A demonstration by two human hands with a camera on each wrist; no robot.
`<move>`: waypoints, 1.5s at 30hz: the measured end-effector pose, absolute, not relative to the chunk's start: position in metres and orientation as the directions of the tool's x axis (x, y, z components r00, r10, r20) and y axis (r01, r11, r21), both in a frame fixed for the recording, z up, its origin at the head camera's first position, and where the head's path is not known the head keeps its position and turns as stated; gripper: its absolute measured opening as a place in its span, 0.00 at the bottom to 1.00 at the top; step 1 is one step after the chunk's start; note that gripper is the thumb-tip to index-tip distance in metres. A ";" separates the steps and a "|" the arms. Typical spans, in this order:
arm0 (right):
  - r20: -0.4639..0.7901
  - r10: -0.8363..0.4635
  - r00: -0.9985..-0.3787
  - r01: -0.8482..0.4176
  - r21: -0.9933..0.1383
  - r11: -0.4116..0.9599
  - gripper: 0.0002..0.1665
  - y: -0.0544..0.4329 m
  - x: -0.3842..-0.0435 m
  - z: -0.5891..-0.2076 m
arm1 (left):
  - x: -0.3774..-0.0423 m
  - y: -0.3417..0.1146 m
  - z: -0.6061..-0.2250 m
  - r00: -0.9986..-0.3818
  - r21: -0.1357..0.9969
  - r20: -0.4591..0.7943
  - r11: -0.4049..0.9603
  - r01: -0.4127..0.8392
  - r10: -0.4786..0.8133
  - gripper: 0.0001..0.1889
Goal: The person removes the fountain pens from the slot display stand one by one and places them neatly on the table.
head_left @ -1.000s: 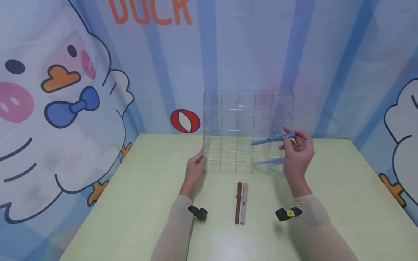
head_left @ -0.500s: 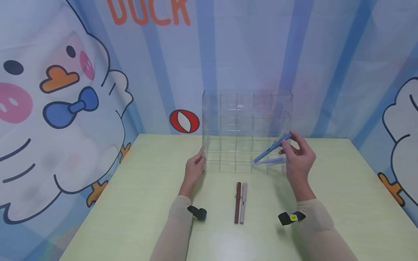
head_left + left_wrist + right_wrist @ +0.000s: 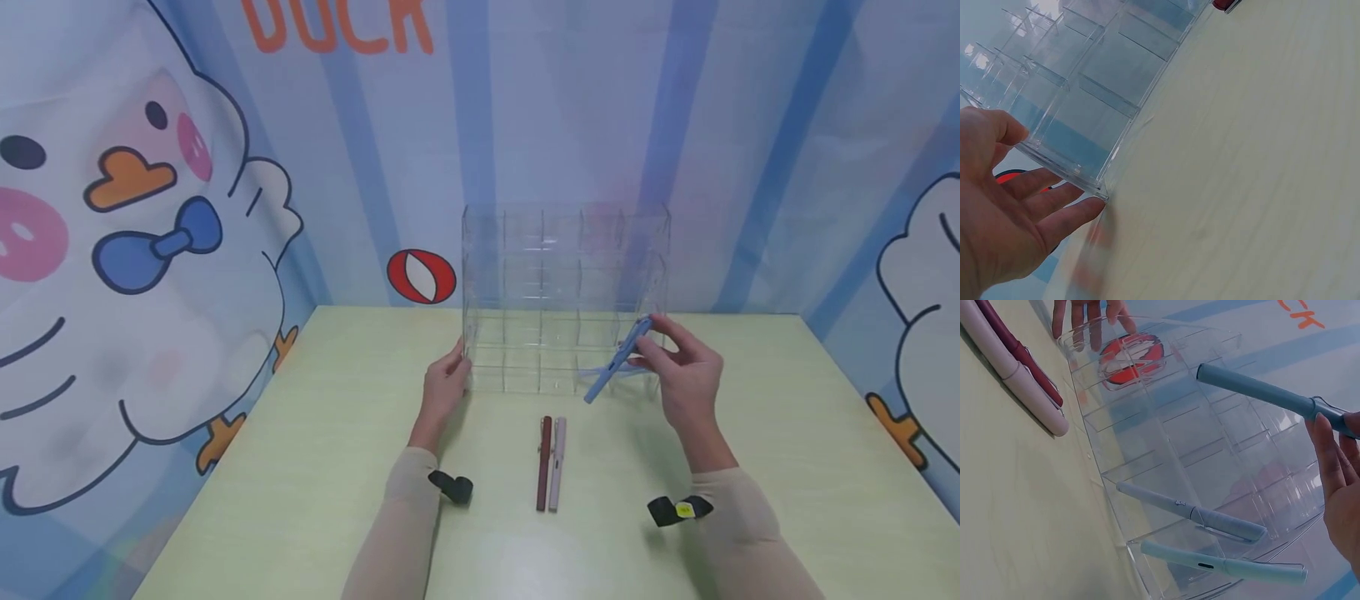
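Note:
A clear multi-compartment organizer [image 3: 540,343] stands upright at the back of the table. My left hand [image 3: 444,387] holds its left side low down, thumb at the front edge and fingers along the outer wall. In my right hand [image 3: 690,375], thumb and fingers pinch a blue capped pen [image 3: 617,363] near its clip end. This pen slants in front of the organizer's lower right, free end down and to the left. In the right wrist view, a pale blue pen [image 3: 1160,499] and a mint pen [image 3: 1185,556] lie in separate bottom compartments.
A dark red pen [image 3: 543,467] and a pale lilac pen [image 3: 557,467] lie side by side on the light table [image 3: 315,500], in front of the organizer. A printed cloth backdrop [image 3: 345,167] rises right behind it.
The blue pen in my right hand has swung from nearly level to a steep slant, its free end dropping toward the front. My left hand stays on the organizer.

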State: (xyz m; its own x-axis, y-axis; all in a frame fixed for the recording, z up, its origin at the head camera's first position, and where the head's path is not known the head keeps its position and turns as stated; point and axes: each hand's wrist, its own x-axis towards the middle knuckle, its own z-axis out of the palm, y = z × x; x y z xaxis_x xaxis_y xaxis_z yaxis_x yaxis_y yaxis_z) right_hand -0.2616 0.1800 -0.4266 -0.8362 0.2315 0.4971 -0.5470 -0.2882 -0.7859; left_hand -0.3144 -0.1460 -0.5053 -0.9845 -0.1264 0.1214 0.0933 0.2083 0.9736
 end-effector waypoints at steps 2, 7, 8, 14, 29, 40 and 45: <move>0.495 0.208 -0.844 -0.536 -0.797 -0.277 0.20 0.181 -0.260 -0.427 | -0.314 -0.146 -0.505 -0.985 0.974 0.122 0.208 0.094 -0.126 0.24; 0.491 0.166 -0.855 -0.518 -0.812 -0.269 0.20 0.181 -0.259 -0.429 | -0.315 -0.147 -0.505 -0.985 0.974 0.120 0.209 0.092 -0.126 0.25; 0.490 0.158 -0.857 -0.515 -0.814 -0.271 0.20 0.182 -0.259 -0.429 | -0.315 -0.147 -0.505 -0.985 0.974 0.119 0.210 0.090 -0.128 0.25; 0.468 0.131 -0.874 -0.486 -0.842 -0.235 0.21 0.184 -0.258 -0.433 | -0.315 -0.147 -0.506 -0.984 0.973 0.125 0.211 0.097 -0.125 0.24; 0.223 -0.075 -0.972 -0.219 -0.974 -0.054 0.26 0.184 -0.261 -0.443 | -0.315 -0.147 -0.505 -0.983 0.971 0.131 0.217 0.101 -0.131 0.25; 0.003 -0.161 -0.987 -0.017 -0.996 0.088 0.30 0.179 -0.263 -0.446 | -0.316 -0.146 -0.505 -0.983 0.971 0.126 0.222 0.095 -0.133 0.25; -0.089 -0.225 -0.970 0.071 -0.994 0.087 0.30 0.181 -0.261 -0.448 | -0.315 -0.146 -0.505 -0.983 0.970 0.128 0.221 0.096 -0.131 0.25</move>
State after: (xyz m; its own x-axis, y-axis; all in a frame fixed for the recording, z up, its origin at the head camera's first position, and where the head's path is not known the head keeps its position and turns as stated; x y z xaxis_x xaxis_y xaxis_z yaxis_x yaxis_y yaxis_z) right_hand -0.2615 0.1806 -0.4482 -0.9703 -0.2249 -0.0892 0.0710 0.0874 -0.9936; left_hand -0.3147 -0.1465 -0.5052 -0.9831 -0.1312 0.1276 0.0964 0.2210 0.9705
